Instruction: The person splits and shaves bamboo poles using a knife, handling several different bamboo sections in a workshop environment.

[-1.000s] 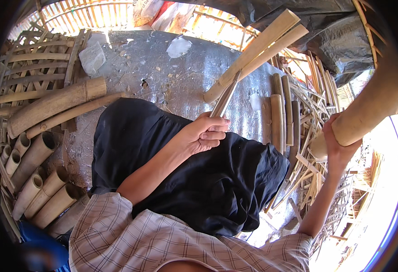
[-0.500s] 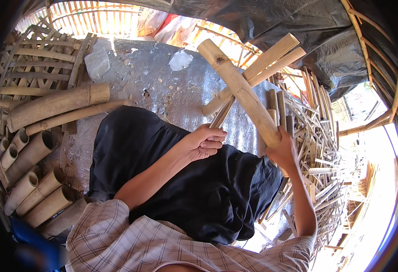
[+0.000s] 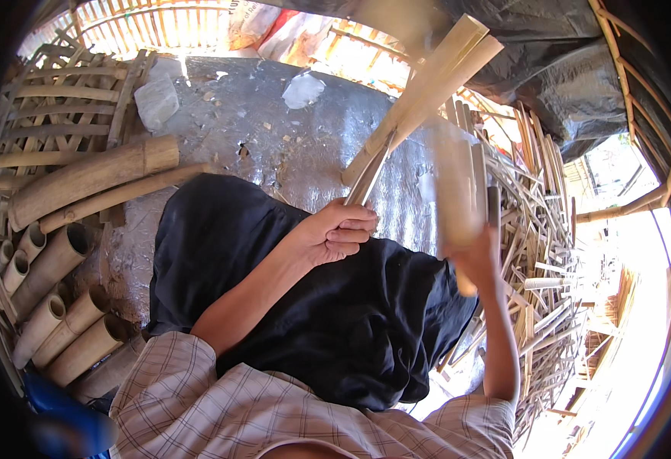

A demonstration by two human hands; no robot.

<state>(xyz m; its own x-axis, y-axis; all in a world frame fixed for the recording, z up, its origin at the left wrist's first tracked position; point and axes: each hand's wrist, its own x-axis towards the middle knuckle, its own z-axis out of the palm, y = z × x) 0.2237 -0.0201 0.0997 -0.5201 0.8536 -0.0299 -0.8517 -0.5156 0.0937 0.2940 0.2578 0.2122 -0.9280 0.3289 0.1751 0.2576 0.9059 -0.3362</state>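
My left hand (image 3: 339,233) is closed around a long knife (image 3: 371,176); the handle is hidden in the fist. The blade runs up to a split bamboo piece (image 3: 416,103) and meets it partway along, seemingly wedged in it. A split line shows between two lengths at the piece's upper end, and its lower end is near the ground sheet. In my right hand (image 3: 477,256) is a thick bamboo stick (image 3: 458,183), raised upright to the right of the bamboo piece and smeared by motion. The stick is apart from the blade.
Black cloth (image 3: 312,298) covers my lap. Cut bamboo tubes (image 3: 83,336) lie at left, below a large bamboo length (image 3: 94,180) and a slatted bamboo frame (image 3: 68,107). A grey sheet (image 3: 267,99) spreads in front. Bamboo strips (image 3: 542,306) are heaped at right, under a dark tarp (image 3: 565,99).
The bamboo stick in my right hand has swung from slanting across the knife and bamboo piece to upright at the right. My left hand keeps hold of the knife, nearly still.
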